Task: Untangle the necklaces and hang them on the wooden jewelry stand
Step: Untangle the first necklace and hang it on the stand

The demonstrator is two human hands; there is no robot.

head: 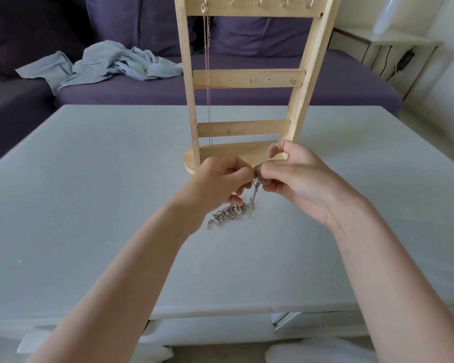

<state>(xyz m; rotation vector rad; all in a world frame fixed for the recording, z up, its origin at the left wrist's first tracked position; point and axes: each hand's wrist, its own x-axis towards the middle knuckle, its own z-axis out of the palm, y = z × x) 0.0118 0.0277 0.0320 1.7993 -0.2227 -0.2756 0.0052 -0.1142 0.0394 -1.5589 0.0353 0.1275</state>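
A tangled silver necklace (231,212) lies partly on the white table (89,205), with one end lifted. My left hand (218,182) and my right hand (296,179) meet above it, and both pinch the raised end of the chain between curled fingers. Just behind my hands stands the wooden jewelry stand (249,78), a ladder-like frame with small hooks on its crossbars. A thin rose-gold necklace (208,74) hangs from a top-left hook down to the stand's base.
A purple sofa (325,82) runs behind the table, with a crumpled light-blue cloth (110,64) on its seat. A white side table (393,45) with a cable stands at the right. The table's near edge is below my forearms.
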